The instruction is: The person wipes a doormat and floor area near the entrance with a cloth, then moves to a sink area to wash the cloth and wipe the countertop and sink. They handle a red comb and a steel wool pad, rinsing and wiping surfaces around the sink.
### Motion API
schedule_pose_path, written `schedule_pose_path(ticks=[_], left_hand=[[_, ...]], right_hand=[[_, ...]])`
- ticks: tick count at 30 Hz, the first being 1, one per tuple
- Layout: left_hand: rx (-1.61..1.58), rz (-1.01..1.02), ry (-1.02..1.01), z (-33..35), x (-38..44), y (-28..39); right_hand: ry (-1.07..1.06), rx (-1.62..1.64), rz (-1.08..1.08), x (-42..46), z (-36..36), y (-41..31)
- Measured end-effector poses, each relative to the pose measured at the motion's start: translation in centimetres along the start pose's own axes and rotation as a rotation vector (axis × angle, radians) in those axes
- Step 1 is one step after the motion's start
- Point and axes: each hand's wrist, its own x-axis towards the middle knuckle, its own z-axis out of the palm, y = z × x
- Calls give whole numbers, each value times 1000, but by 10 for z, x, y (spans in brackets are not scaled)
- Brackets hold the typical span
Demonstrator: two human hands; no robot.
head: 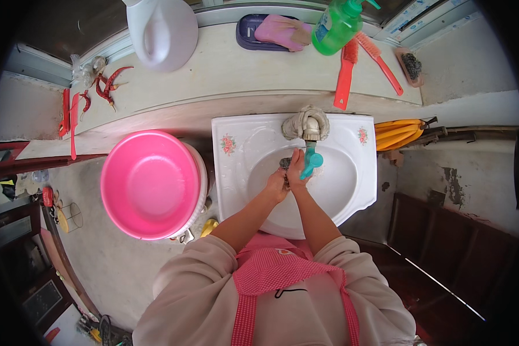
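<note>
Both hands are together over the white ceramic washbasin (367, 181), under the metal tap with a teal lever (315, 159). My left hand (277, 184) is closed around a dark grey wad (285, 163), which looks like a scourer but is too small to name surely. My right hand (297, 168) presses against the left one and the wad, its fingers pointing up towards the tap. The lever hides part of that hand, so its grip is unclear. Grey cloth (292, 124) is wrapped around the tap's base.
Left of the basin, a pink plastic basin (106, 186) sits on a white one. The windowsill (216, 73) holds a white jug (168, 43), dried chillies (106, 86), a soap dish (247, 32), a green pump bottle (335, 28), red brushes (345, 78) and steel wool (411, 65).
</note>
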Motion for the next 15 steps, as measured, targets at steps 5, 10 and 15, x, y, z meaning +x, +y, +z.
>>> schedule_pose_path(ticks=[5,10,15], left_hand=[[66,-55,-22,13,-19,-22],[88,-71,-103,5,-15,0],[805,-30,-259,-26,-38,37]], right_hand=[[165,57,-73,-3,3,33],[-31,389,24,-47,-20,-1],[-385,695,69,-41,-38,50]])
